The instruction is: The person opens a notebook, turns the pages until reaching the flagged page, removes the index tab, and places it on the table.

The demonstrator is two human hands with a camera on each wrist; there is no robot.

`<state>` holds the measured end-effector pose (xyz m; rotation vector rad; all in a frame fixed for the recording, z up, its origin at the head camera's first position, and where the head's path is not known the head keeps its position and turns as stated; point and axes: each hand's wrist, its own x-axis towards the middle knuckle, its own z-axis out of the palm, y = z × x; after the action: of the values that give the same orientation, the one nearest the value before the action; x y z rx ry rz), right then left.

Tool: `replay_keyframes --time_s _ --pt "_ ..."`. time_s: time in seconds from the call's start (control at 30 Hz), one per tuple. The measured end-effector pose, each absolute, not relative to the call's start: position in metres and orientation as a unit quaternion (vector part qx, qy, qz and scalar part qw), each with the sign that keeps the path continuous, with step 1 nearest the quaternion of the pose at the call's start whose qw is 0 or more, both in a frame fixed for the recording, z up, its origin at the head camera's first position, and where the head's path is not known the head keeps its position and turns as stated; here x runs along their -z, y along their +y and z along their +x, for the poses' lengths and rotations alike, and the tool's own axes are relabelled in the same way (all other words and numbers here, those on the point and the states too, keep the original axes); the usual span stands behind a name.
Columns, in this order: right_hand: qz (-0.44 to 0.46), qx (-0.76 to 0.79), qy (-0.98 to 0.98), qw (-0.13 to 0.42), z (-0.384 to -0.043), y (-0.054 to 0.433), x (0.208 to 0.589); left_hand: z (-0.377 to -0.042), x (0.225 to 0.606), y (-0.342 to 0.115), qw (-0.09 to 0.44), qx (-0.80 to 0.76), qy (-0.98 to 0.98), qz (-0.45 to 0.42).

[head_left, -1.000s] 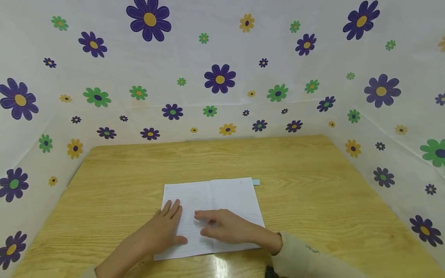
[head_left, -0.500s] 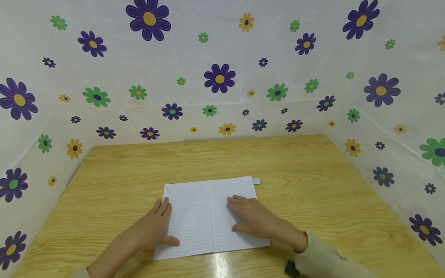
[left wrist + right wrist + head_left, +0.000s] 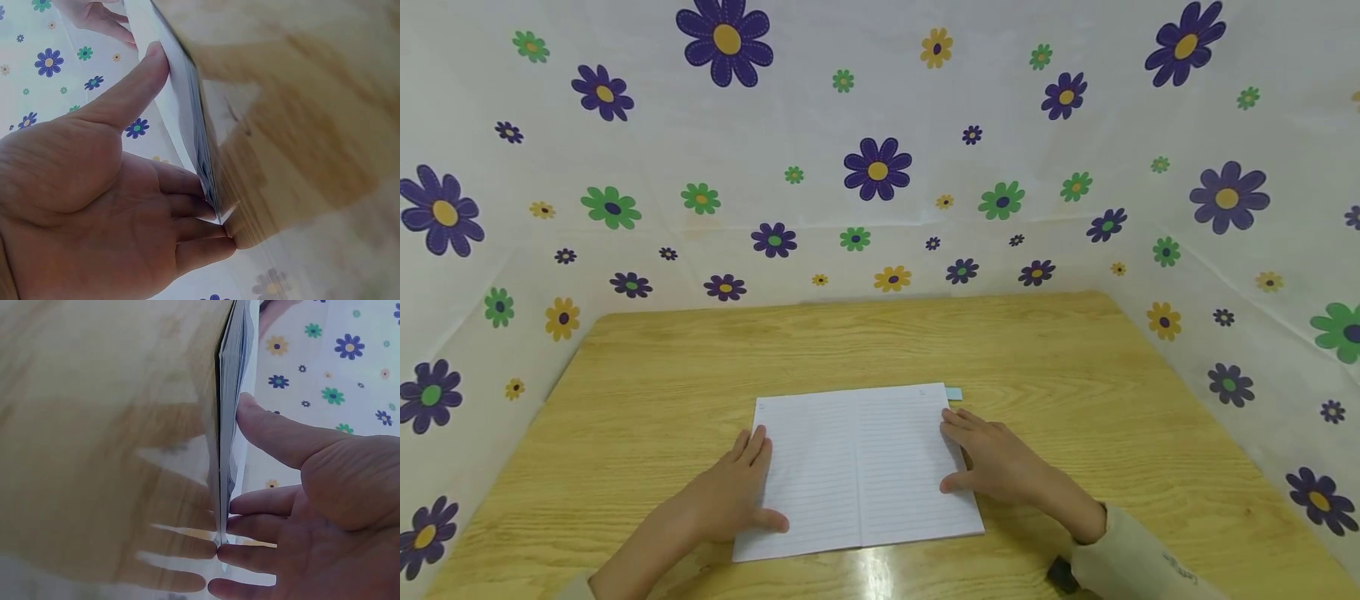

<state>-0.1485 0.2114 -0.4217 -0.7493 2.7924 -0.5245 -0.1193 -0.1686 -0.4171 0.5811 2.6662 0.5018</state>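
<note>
An open notebook with blank ruled pages lies flat on the wooden table, its fold running down the middle. My left hand rests at its left edge, thumb and fingertips on the page. On the opposite side my right hand touches the right edge, its fingers straight and the thumb lower down on the page. The left wrist view shows the left thumb on the paper and fingertips by the page edges. A stack of page edges shows beside the right fingers in the right wrist view.
A light blue tab sticks out at the notebook's upper right corner. The wooden table is enclosed at the back and sides by a white flowered cloth. A small black object sits by the right sleeve.
My right hand has moved from mid-notebook across the right page to the right edge. The left hand has shifted slightly left to the left edge, then stayed there.
</note>
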Motion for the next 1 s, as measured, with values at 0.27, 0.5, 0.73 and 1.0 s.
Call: replay_keyframes --time_s 0.27,0.5,0.73,1.0 --pt "-0.290 0.177 0.935 0.103 -0.150 0.210 0.416 -0.118 0.417 -0.169 0.171 -0.182 0.944 0.215" --pt "-0.317 0.168 0.930 0.080 -0.151 0.207 0.417 -0.118 0.419 -0.170 0.174 -0.183 0.943 0.214" --pt "-0.325 0.165 0.930 0.049 -0.153 0.202 0.418 -0.118 0.420 -0.170 0.173 -0.185 0.943 0.216" --pt "-0.327 0.168 0.930 0.030 -0.153 0.199 0.418 -0.118 0.419 -0.170 0.172 -0.182 0.943 0.218"
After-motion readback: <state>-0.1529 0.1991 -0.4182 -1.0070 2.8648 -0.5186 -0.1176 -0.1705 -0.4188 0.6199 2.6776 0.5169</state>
